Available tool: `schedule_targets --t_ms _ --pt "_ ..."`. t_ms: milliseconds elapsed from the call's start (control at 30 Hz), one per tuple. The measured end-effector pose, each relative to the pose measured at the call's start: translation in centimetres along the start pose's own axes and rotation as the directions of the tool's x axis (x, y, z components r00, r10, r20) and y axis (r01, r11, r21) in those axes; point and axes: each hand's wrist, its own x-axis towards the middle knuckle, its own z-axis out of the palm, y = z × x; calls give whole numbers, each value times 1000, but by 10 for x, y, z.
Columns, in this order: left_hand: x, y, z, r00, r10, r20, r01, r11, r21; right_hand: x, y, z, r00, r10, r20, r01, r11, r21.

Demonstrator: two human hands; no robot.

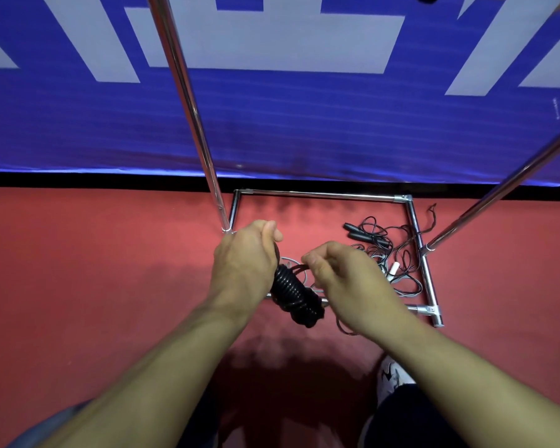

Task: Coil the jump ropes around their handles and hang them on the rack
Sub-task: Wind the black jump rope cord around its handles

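From the head camera, both bare forearms reach in from the bottom of the frame toward its centre, above a red floor [94,270]. The left hand [244,260] has its grip curled tight round the upper end of a black jump rope bundle [293,294] — the handles wrapped in glossy coils. The bundle's long axis runs diagonally, from under the left palm at upper left down to a loose dark end at lower right, just below frame centre. The right hand [343,278] sits just beside it, its grip narrow, fingertips pinching the black cord where it leaves the top of the coils.

Behind the hands, right of centre, a tangle of loose jump ropes [385,253] lies on the floor inside the chrome base of the rack [320,194] — black handles at the top of the heap, a white handle [392,270] lower down. Two chrome uprights rise from the base, one toward the upper left, one toward the right edge. A blue banner [78,124] with white shapes fills the upper half. A white shoe [390,375] shows at the lower right.
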Motion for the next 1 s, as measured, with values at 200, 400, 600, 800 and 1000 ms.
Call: schedule_targets --t_ms 200,400,600,800,1000 --pt "-3 -3 5 995 -14 97 10 999 42 4 -1 -14 967 141 211 -217 892 397" --pt "3 -5 2 995 -81 -57 83 996 30 -5 -17 2 909 41 415 -331 675 659" --pt "6 -3 5 989 -150 10 151 987 -58 -5 3 3 932 -335 139 326 941 84" --pt "2 2 12 906 -339 252 422 750 -509 -13 -3 8 828 -555 -76 509 802 -313" --pt "4 -2 14 873 -391 291 485 647 -588 -12 2 16 776 -628 -63 578 748 -326"
